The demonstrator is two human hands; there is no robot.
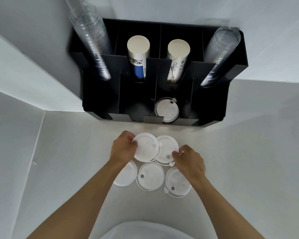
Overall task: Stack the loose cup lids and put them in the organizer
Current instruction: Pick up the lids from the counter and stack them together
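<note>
Several white cup lids lie loose on the white counter in front of a black organizer point(100, 100). My left hand point(123, 147) grips the left edge of one lid point(146, 147), tilted over a second lid point(167, 149). My right hand point(190, 161) pinches that second lid's right edge. Nearer to me lie three more: a left lid point(125, 176) partly under my left wrist, a middle lid point(151, 176), and a right lid point(176, 183) partly under my right hand. A lid stack point(167, 109) sits in the organizer's third front slot.
The organizer's back slots hold two clear cup stacks point(91, 49) point(217, 54) and two paper cup stacks point(138, 54) point(176, 57). The other front slots look dark and empty. White walls meet at the left, close behind the organizer.
</note>
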